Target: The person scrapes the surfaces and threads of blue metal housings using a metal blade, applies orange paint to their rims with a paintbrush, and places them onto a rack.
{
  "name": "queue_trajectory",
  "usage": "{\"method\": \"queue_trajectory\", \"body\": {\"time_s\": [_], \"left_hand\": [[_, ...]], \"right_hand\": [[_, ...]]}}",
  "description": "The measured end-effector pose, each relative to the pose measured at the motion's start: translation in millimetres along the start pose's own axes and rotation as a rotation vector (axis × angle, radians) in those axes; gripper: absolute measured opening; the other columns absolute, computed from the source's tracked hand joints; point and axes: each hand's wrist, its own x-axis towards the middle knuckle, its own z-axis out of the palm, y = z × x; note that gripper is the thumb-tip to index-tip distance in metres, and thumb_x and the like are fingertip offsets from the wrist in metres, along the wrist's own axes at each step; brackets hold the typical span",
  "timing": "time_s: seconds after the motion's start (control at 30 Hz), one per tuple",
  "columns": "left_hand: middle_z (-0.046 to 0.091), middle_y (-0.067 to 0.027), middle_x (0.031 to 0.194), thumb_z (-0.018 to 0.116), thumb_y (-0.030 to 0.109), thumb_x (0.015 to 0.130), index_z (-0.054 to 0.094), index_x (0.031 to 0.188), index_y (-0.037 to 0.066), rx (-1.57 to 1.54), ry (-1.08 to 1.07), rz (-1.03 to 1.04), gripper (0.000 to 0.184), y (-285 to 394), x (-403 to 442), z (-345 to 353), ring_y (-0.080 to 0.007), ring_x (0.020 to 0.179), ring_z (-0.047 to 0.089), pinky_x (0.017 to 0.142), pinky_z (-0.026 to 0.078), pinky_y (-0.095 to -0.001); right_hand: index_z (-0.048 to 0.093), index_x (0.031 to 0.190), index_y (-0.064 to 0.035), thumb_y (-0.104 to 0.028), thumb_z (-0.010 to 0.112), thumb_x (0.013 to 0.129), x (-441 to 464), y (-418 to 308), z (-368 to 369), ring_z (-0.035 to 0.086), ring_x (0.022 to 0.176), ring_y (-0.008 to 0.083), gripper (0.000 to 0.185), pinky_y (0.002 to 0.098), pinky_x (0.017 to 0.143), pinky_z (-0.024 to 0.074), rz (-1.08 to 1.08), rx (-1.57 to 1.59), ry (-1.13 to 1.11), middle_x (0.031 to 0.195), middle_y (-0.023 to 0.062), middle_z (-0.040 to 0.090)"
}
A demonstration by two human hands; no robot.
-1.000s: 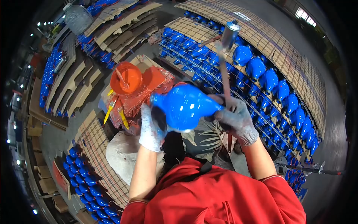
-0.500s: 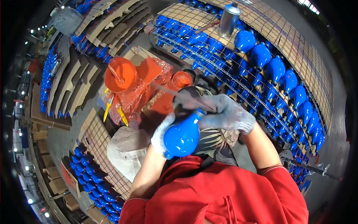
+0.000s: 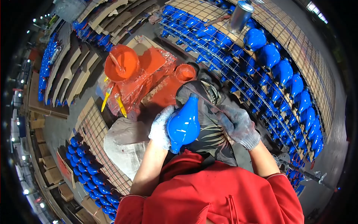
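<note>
A glossy blue bottle-shaped piece [image 3: 184, 125] is in my left hand [image 3: 161, 127], its narrow neck pointing up and its knobbed end down toward my red shirt. The white glove wraps round its left side. My right hand [image 3: 238, 126], in a grey stained glove, is to the right of the piece, fingers closed on a thin brush-like tool [image 3: 205, 99] that slants up-left toward the neck; the tool is blurred. Whether its tip touches the neck I cannot tell. Left of them are a bucket of red paint [image 3: 121, 63] and a small red cup [image 3: 185, 73].
Two yellow-handled brushes [image 3: 121, 107] lie by the bucket. At the right, wire racks [image 3: 298, 50] hold many blue pieces, with a spray can [image 3: 241, 16] on top. Another rack [image 3: 106, 156] of blue pieces stands lower left. Stacked cardboard [image 3: 74, 74] is at the left.
The blue piece has gone from lying sideways between both hands to neck-up in my left hand. My right hand has moved away rightward from the neck, and the tool has swung down from upright.
</note>
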Motion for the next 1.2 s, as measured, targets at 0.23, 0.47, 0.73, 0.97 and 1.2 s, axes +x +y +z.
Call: {"method": "queue_trajectory", "body": {"time_s": [0.23,0.47,0.73,0.97,1.2], "left_hand": [[0.066,-0.0112,0.094,0.053,0.022,0.093,0.062,0.103,0.003,-0.011,0.009,-0.039,0.023,1.8,2.5,0.4,-0.0224,0.084,0.065,0.077,0.054,-0.0344],[0.066,-0.0108,0.095,0.051,0.023,0.095,0.062,0.106,0.003,-0.036,0.036,-0.077,0.025,2.2,12.7,-9.7,-0.0223,0.085,0.064,0.078,0.054,-0.0346],[0.065,-0.012,0.103,0.045,0.02,0.098,0.061,0.111,0.002,-0.022,0.076,-0.074,0.027,4.9,20.0,-13.5,-0.0227,0.093,0.063,0.085,0.052,-0.0342],[0.066,-0.0123,0.099,0.044,0.019,0.096,0.06,0.109,0.001,0.181,-0.051,0.072,0.028,2.1,19.1,-8.1,-0.0225,0.091,0.064,0.084,0.052,-0.0342],[0.066,-0.0125,0.098,0.048,0.018,0.095,0.062,0.107,0.002,0.366,0.003,0.219,0.025,-3.8,10.9,-12.0,-0.023,0.09,0.064,0.082,0.052,-0.0336]], "right_hand": [[0.069,0.101,-0.0084,-0.019,0.063,0.087,7.2,3.2,2.0,0.068,0.073,0.0287,0.019,0.0342,0.064,0.0537,-0.081,-0.189,0.05,0.085,0.014,0.069],[0.068,0.103,-0.0109,-0.021,0.061,0.088,14.1,12.7,5.5,0.068,0.072,0.0288,0.02,0.0349,0.063,0.0535,-0.147,-0.26,0.042,0.084,0.013,0.069],[0.064,0.09,-0.013,-0.024,0.059,0.089,23.5,21.8,11.9,0.063,0.059,0.0283,0.012,0.0363,0.052,0.05,-0.204,-0.415,0.089,0.066,0.0111,0.062],[0.058,0.083,-0.0109,-0.022,0.058,0.089,40.4,7.7,18.5,0.058,0.051,0.0271,0.012,0.0367,0.045,0.0443,-0.267,-0.539,0.062,0.056,0.0111,0.053],[0.058,0.085,-0.0118,-0.022,0.056,0.089,18.6,43.4,19.0,0.058,0.049,0.0264,0.011,0.0366,0.045,0.0449,-0.089,-0.193,-0.072,0.053,0.0109,0.052]]}}
